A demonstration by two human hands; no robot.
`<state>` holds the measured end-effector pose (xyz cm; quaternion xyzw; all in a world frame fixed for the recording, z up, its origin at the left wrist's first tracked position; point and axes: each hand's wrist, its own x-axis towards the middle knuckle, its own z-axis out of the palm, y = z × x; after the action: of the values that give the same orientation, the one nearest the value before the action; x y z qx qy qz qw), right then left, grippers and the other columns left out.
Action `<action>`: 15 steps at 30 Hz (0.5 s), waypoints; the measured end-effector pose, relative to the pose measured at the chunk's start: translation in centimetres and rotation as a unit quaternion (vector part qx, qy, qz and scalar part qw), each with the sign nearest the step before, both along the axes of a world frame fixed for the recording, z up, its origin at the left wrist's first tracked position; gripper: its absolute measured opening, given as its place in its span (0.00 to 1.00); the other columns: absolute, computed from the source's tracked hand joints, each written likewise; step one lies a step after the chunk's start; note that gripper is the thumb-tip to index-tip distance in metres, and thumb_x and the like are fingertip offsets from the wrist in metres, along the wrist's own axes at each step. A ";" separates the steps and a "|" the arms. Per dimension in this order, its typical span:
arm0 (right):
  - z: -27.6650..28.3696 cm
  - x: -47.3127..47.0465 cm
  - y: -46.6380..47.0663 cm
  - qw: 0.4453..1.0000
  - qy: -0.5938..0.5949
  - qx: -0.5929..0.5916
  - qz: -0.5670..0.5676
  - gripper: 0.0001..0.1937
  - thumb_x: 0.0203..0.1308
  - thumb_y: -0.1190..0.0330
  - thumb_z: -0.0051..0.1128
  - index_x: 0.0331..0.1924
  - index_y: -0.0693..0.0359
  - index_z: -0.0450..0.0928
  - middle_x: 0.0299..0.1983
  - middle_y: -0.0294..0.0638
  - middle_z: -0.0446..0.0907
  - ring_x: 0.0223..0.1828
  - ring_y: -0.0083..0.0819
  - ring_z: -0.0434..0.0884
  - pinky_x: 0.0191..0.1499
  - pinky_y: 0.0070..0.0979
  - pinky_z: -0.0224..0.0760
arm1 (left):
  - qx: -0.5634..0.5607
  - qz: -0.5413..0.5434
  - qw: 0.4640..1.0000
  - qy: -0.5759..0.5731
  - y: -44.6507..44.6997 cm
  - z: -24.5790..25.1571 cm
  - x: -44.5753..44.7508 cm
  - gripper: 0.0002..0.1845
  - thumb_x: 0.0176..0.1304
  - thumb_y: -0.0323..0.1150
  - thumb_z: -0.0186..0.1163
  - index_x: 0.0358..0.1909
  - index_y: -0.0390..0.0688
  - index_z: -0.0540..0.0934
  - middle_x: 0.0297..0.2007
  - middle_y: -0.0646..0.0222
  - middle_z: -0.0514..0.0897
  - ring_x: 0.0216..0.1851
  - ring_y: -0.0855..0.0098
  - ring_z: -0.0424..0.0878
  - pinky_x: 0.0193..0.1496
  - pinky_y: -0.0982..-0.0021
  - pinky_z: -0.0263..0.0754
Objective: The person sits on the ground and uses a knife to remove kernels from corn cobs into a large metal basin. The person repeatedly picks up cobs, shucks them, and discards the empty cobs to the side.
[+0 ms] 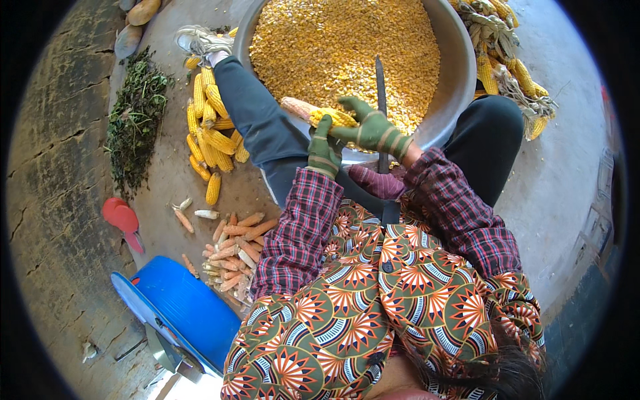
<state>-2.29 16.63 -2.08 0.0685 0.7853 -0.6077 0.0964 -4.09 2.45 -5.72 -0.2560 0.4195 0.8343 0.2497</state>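
A partly shelled corn cob [334,117] lies across my hands over the near side of the basin. Its far left end is bare and pinkish, while yellow kernels cover the end nearer my right hand. My left hand [324,152], in a green striped glove, grips the cob from below with the thumb against the kernels. Gloved the same way, my right hand [375,127] holds the kernel-covered end between its fingers. Beneath them a large metal basin [457,65] is filled with loose corn kernels [340,50]. A dark flat metal bar [381,90] runs over the basin's near rim, beside my right hand.
Whole corn ears [215,140] are heaped left of my leg, with stripped cobs [240,250] nearer me. More ears with husks [520,75] lie right of the basin. A blue plastic barrel [185,295], red object [120,215] and dried plants [137,120] lie along the left wall.
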 end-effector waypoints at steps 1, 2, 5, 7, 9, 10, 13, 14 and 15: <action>-0.9 0.5 -0.4 0.999 0.026 -0.019 0.008 0.32 0.43 0.56 0.61 0.53 0.61 0.65 0.49 0.51 0.70 0.49 0.41 0.72 0.52 0.30 0.64 | 0.019 -0.030 0.999 -0.005 0.7 0.8 0.3 0.18 0.56 0.41 0.55 0.46 0.46 0.69 0.41 0.67 0.76 0.42 0.68 0.75 0.43 0.64 0.74; -1.7 1.2 -0.1 0.999 0.013 -0.029 -0.031 0.31 0.43 0.58 0.62 0.53 0.61 0.65 0.47 0.50 0.72 0.47 0.39 0.74 0.50 0.28 0.66 | 0.006 -0.073 0.997 -0.007 1.1 1.4 0.4 0.18 0.56 0.41 0.55 0.47 0.46 0.69 0.40 0.68 0.76 0.42 0.68 0.75 0.44 0.64 0.73; -1.7 1.3 1.2 0.990 -0.031 -0.124 -0.052 0.25 0.48 0.61 0.57 0.51 0.63 0.67 0.35 0.46 0.78 0.35 0.31 0.78 0.40 0.23 0.71 | -0.134 -0.206 0.969 0.017 -0.5 1.3 0.2 0.20 0.54 0.41 0.58 0.46 0.44 0.67 0.37 0.70 0.76 0.36 0.73 0.76 0.36 0.72 0.72; 0.6 0.7 3.1 0.983 -0.163 -0.083 -0.028 0.21 0.53 0.60 0.52 0.47 0.65 0.70 0.32 0.45 0.78 0.31 0.26 0.78 0.27 0.22 0.73 | -0.250 -0.168 0.924 0.235 -1.3 -0.6 0.1 0.21 0.51 0.39 0.61 0.44 0.42 0.67 0.36 0.71 0.75 0.34 0.74 0.75 0.38 0.73 0.72; 2.4 0.4 4.7 0.978 -0.181 -0.099 0.015 0.19 0.56 0.59 0.49 0.45 0.65 0.71 0.31 0.39 0.76 0.31 0.22 0.74 0.32 0.20 0.69 | -0.478 -0.226 0.731 0.431 -2.2 0.4 -0.6 0.28 0.44 0.34 0.64 0.48 0.41 0.66 0.37 0.66 0.76 0.38 0.65 0.75 0.43 0.69 0.70; 0.7 0.5 5.3 0.988 -0.121 -0.089 0.032 0.18 0.56 0.59 0.48 0.42 0.66 0.73 0.29 0.38 0.76 0.31 0.22 0.72 0.33 0.22 0.68 | -0.541 -0.240 0.620 0.516 -1.4 3.6 -0.9 0.29 0.43 0.33 0.65 0.49 0.42 0.66 0.37 0.64 0.76 0.39 0.63 0.75 0.45 0.68 0.70; 1.5 0.2 5.8 0.987 -0.063 -0.084 0.119 0.17 0.55 0.60 0.47 0.40 0.68 0.74 0.29 0.36 0.75 0.32 0.22 0.71 0.35 0.23 0.67 | -0.549 -0.377 0.540 0.515 -1.0 5.7 -0.1 0.34 0.40 0.31 0.65 0.53 0.43 0.63 0.39 0.60 0.77 0.41 0.58 0.75 0.47 0.65 0.68; 2.1 0.5 5.9 0.970 -0.151 -0.169 0.085 0.16 0.55 0.61 0.47 0.38 0.67 0.75 0.29 0.35 0.75 0.30 0.19 0.71 0.31 0.19 0.67 | -0.523 -0.414 0.574 0.475 -0.6 6.0 0.1 0.34 0.41 0.31 0.65 0.53 0.42 0.63 0.39 0.60 0.77 0.39 0.59 0.76 0.45 0.66 0.70; 1.9 0.4 6.6 0.985 -0.065 -0.132 0.093 0.16 0.55 0.61 0.47 0.40 0.66 0.74 0.28 0.35 0.74 0.26 0.19 0.72 0.25 0.17 0.66 | -0.491 -0.452 0.603 0.437 0.0 6.0 0.1 0.34 0.41 0.32 0.65 0.53 0.41 0.62 0.39 0.60 0.77 0.37 0.60 0.77 0.42 0.67 0.71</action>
<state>-1.87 23.19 -0.15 0.0210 0.6933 -0.6887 0.2114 -3.94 2.43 0.31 0.2774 0.8873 0.2967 0.2184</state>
